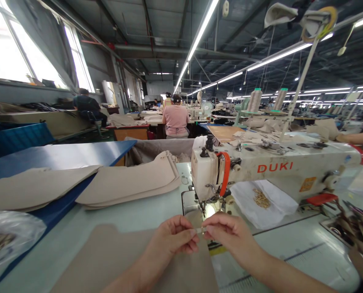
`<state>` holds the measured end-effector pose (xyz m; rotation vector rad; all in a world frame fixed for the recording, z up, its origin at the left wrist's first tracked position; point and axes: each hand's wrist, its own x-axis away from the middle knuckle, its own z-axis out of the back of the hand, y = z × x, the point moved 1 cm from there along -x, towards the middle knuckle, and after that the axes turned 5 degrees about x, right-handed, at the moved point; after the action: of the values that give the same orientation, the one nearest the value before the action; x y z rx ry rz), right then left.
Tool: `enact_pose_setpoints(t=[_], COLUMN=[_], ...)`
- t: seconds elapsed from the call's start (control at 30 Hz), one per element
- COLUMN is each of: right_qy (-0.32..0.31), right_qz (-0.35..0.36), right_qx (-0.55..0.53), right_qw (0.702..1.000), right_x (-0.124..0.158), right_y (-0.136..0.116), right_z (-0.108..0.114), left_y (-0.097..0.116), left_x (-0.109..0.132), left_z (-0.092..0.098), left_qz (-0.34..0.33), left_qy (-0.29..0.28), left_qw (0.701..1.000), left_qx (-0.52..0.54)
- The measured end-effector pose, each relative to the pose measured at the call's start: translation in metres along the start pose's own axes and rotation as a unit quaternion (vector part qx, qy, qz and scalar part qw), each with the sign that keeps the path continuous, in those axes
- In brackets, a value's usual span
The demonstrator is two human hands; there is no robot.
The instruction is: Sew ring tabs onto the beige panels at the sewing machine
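In front of the sewing machine [245, 171], my two hands meet fingertip to fingertip. My right hand [230, 234] is closed in a pinch on a small gold-coloured metal piece [203, 230], partly hidden by the fingers. My left hand [177, 236] pinches a short pale strip [199, 230] that reaches toward the metal piece. Both hands are over a large beige fabric panel [114, 256], which lies on the machine table and runs toward the needle area. The lit presser foot is just beyond my fingertips.
Stacked beige panels [132, 179] lie at the left. White cloth [245, 203] right of the needle carries small gold-coloured metal pieces [260, 198]. A plastic bag [13, 232] is at the left edge. Scissors and brown strips [355, 236] lie right. Other people sit farther off.
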<state>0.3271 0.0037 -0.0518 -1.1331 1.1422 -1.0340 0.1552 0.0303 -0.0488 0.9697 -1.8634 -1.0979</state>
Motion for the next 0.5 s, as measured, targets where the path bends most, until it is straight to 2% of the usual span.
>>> enact_pose_setpoints(t=[0.23, 0.33, 0.5], right_qy=[-0.046, -0.039, -0.028], right_qz=[-0.096, -0.116, -0.114], right_qx=[-0.084, -0.126, -0.162], right_qw=[0.991, 0.984, 0.98], right_x=[-0.016, -0.018, -0.016], right_y=[0.01, 0.012, 0.014], right_z=[-0.009, -0.012, -0.015], left_y=[0.0, 0.001, -0.005], left_x=[0.001, 0.002, -0.003], left_z=[0.0, 0.002, 0.005], left_qz=[0.01, 0.008, 0.04], left_qy=[0.019, 0.031, -0.009], left_qw=[0.999, 0.998, 0.999], left_qx=[0.025, 0.058, 0.03])
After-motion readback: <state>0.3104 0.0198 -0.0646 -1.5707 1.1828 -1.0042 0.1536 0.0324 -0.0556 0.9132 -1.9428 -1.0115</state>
